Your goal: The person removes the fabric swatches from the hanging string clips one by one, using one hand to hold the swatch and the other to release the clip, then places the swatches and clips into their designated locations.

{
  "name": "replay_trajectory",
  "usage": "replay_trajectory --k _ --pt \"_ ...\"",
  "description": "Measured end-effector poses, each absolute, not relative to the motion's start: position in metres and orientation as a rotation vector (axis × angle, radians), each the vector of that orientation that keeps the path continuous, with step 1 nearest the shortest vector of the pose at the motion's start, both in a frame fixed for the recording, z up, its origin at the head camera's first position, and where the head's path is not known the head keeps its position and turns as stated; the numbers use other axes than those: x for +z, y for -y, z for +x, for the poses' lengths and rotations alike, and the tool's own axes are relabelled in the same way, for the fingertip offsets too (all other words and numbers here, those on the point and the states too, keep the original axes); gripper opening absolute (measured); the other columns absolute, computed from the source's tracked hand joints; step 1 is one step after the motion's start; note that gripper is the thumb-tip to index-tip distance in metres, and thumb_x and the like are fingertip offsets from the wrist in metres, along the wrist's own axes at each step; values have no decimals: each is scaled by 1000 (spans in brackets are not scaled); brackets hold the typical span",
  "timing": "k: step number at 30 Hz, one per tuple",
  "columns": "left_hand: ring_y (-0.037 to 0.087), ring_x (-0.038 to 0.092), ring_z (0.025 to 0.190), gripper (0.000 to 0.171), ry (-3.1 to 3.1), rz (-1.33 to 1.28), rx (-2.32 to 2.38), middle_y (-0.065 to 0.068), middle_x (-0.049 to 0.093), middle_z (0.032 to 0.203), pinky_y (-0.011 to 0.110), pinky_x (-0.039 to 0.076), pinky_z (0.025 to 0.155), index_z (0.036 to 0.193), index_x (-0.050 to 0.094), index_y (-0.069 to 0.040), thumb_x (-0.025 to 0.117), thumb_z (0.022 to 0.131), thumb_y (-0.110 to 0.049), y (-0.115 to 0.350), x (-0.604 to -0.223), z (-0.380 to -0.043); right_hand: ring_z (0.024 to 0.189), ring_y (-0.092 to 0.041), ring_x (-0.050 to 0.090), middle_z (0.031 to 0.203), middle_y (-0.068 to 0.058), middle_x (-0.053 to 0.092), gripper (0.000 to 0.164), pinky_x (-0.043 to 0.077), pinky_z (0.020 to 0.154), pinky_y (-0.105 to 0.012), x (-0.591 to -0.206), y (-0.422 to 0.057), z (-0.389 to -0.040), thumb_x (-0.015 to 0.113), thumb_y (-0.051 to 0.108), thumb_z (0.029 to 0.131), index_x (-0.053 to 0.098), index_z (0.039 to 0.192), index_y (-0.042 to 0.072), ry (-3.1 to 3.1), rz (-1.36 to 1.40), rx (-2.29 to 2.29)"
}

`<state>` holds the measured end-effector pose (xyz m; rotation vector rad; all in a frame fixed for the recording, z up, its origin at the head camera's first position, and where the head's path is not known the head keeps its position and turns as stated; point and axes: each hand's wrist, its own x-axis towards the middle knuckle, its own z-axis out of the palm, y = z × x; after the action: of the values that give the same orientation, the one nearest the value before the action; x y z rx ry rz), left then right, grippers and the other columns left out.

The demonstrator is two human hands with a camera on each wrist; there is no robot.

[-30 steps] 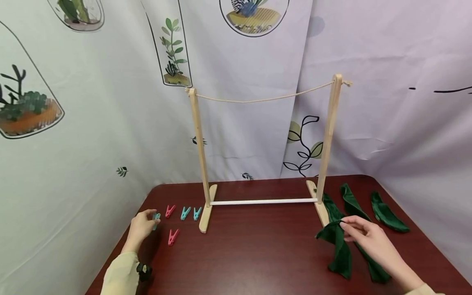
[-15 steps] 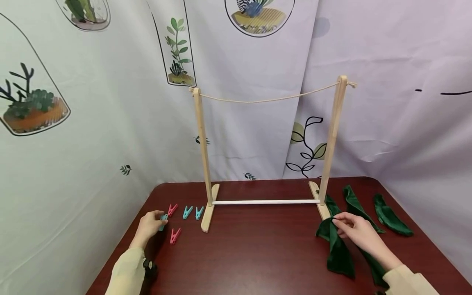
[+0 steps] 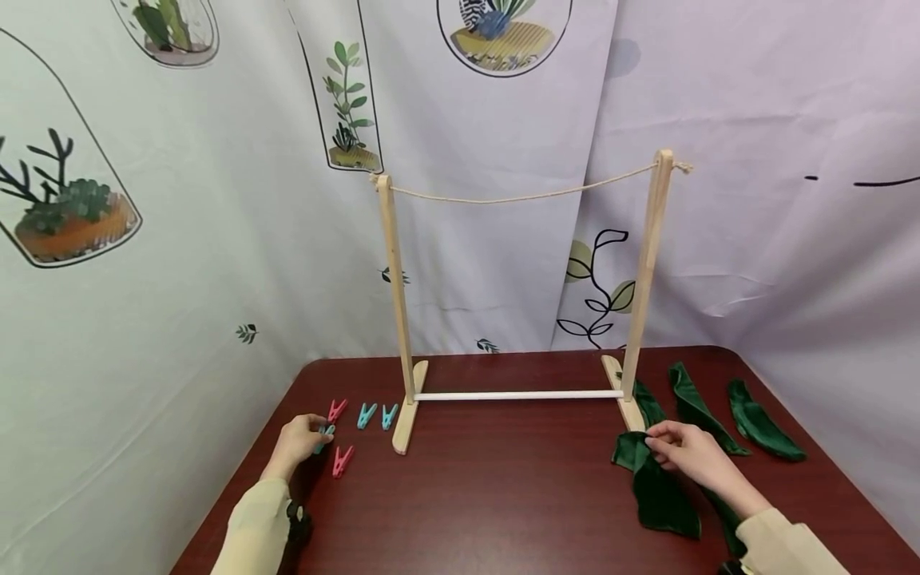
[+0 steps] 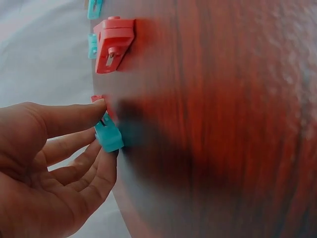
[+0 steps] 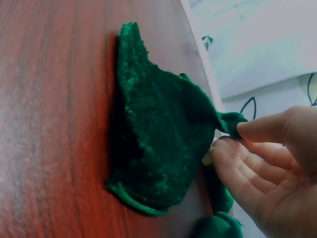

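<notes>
At the table's left side my left hand (image 3: 296,444) pinches a teal clothespin (image 4: 109,136) between thumb and fingers, just above the tabletop. Pink clothespins (image 3: 343,461) and teal ones (image 3: 366,415) lie close by it. On the right, my right hand (image 3: 695,457) pinches the edge of a dark green velvety cloth piece (image 5: 163,124). The rest of that cloth droops onto the table beside the stand's right foot. Another green cloth strip (image 3: 726,511) runs partly hidden under my right hand.
A wooden stand (image 3: 649,279) with a slack cord (image 3: 496,200) between its posts and a white bar (image 3: 517,395) near the base stands on the dark red table (image 3: 503,495). More green strips (image 3: 765,423) lie at the right. A patterned curtain (image 3: 467,271) hangs behind.
My left hand has moved slightly right and toward me with the teal clothespin. My right hand has shifted a little left, still pinching the green cloth, whose lower end has spread on the table.
</notes>
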<state>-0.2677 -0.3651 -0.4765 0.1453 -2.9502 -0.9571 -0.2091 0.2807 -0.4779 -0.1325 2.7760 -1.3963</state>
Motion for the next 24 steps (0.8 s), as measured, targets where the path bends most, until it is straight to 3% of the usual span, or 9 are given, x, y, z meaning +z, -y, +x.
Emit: replay_trajectory --k 11,19,24 --pt "30 59 84 43 2964 151 -931 27 64 103 45 53 73 120 59 17 74 87 -6 365 -480 -270 75 -19 68 88 -6 71 34 58 64 -30 -482 -280 -212 68 13 97 63 117 -13 -2788 -144 -1284" --pt "36 61 91 50 2941 160 -949 31 62 111 50 53 76 127 55 15 73 90 -12 365 -472 -269 75 -17 64 91 -3 72 29 52 62 -31 -467 -288 -211 66 21 99 69 116 -2 -2895 -197 -1149" --pt "46 59 105 49 2897 98 -882 35 58 124 58 52 84 131 54 13 70 95 -16 357 -454 -268 76 -21 61 105 -15 71 39 47 61 -37 -443 -298 -209 62 32 102 68 124 1 -3034 -226 -1065"
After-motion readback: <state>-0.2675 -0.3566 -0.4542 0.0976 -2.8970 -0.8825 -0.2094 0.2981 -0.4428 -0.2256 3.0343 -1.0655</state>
